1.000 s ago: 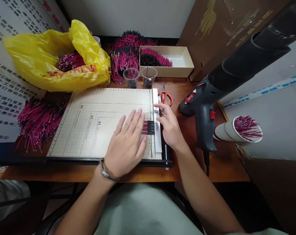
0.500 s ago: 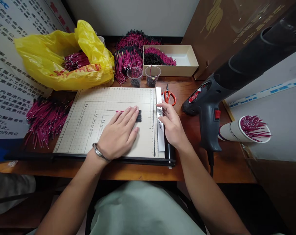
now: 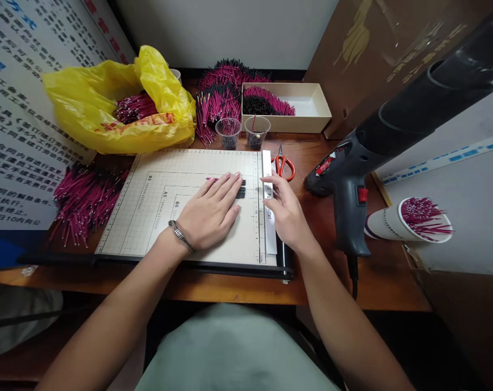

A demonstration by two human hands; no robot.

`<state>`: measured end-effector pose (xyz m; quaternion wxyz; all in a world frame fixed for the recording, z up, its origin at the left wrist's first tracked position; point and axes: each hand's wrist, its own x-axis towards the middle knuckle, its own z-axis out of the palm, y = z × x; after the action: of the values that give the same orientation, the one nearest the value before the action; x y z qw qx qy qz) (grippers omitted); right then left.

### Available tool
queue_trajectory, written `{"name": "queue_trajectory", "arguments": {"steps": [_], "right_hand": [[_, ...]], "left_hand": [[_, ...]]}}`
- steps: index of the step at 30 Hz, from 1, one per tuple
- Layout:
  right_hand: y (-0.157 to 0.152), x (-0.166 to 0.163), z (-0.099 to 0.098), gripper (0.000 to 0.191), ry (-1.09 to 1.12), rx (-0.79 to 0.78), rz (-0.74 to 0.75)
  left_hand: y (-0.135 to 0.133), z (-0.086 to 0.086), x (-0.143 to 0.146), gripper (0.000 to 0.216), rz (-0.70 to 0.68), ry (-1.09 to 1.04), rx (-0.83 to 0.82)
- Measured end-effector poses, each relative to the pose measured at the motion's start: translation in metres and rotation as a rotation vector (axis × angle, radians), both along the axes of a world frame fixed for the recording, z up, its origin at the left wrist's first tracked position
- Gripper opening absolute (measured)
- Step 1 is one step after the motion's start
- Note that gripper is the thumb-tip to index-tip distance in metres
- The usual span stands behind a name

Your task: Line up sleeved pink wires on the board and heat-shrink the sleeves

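My left hand (image 3: pixel 211 209) lies flat, fingers stretched out, over a small row of pink wires with black ends (image 3: pixel 241 192) on a cream paper cutter board (image 3: pixel 205 163). The black ends stick out past its fingertips, and the palm hides most of the rest. At the board's right side, my right hand (image 3: pixel 286 212) rests by the white strip (image 3: pixel 269 217) marked "Cutter". Its thumb and forefinger are apart, their tips at the strip. The other fingers are partly hidden. Just beyond it lie orange-handled pliers or snips (image 3: pixel 284 165).
Behind the board stand two clear plastic cups (image 3: pixel 257 130), a cardboard tray (image 3: pixel 315 124) of wires and a yellow bag (image 3: pixel 119 136). More wires (image 3: pixel 77 206) lie at left. A heat gun (image 3: pixel 348 190) and a paper cup of wires (image 3: pixel 387 222) stand right.
My left hand has slid right with the wires, bringing the black ends closer to the white strip. My right hand stays by the strip. The view has shifted slightly.
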<state>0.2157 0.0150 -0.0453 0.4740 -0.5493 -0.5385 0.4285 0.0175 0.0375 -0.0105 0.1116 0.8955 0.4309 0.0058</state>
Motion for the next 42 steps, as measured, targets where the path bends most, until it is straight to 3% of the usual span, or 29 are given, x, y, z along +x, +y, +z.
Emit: {"name": "queue_trajectory", "arguments": {"steps": [4, 8, 12, 15, 26, 32, 34, 37, 40, 42], "right_hand": [[-0.001, 0.001, 0.000, 0.041, 0.008, 0.004, 0.007], [-0.002, 0.002, 0.002, 0.041, 0.013, -0.013, 0.010], [-0.003, 0.002, 0.004, 0.043, 0.013, -0.045, 0.010], [-0.004, 0.001, 0.005, 0.043, 0.014, -0.058, 0.011], [-0.005, 0.001, 0.008, 0.044, 0.007, -0.075, 0.022], [-0.006, 0.003, 0.006, 0.047, -0.012, -0.090, 0.046], [-0.003, 0.005, 0.009, 0.050, -0.031, -0.092, 0.064], [0.005, 0.010, 0.015, 0.056, -0.076, -0.089, 0.091], [0.016, 0.013, 0.021, 0.060, -0.131, -0.081, 0.111], [0.021, 0.013, 0.023, 0.060, -0.166, -0.086, 0.122]], "left_hand": [[-0.010, 0.003, -0.019, 0.070, 0.034, -0.161, -0.006], [-0.033, 0.002, -0.059, 0.070, 0.256, -0.339, 0.074], [-0.052, -0.009, -0.086, 0.072, 0.523, -0.278, 0.248], [-0.058, -0.017, -0.091, 0.068, 0.614, -0.192, 0.295], [-0.080, -0.017, -0.079, 0.066, 0.403, -0.027, 0.304], [-0.118, 0.002, -0.082, 0.060, 0.350, -0.073, 0.206], [-0.118, 0.015, -0.074, 0.050, 0.431, -0.173, 0.199], [-0.091, 0.038, -0.046, 0.037, 0.556, -0.474, 0.267], [-0.048, 0.058, -0.008, 0.027, 0.515, -1.194, 0.176], [-0.026, 0.068, 0.013, 0.022, 0.447, -1.575, 0.289]]}}
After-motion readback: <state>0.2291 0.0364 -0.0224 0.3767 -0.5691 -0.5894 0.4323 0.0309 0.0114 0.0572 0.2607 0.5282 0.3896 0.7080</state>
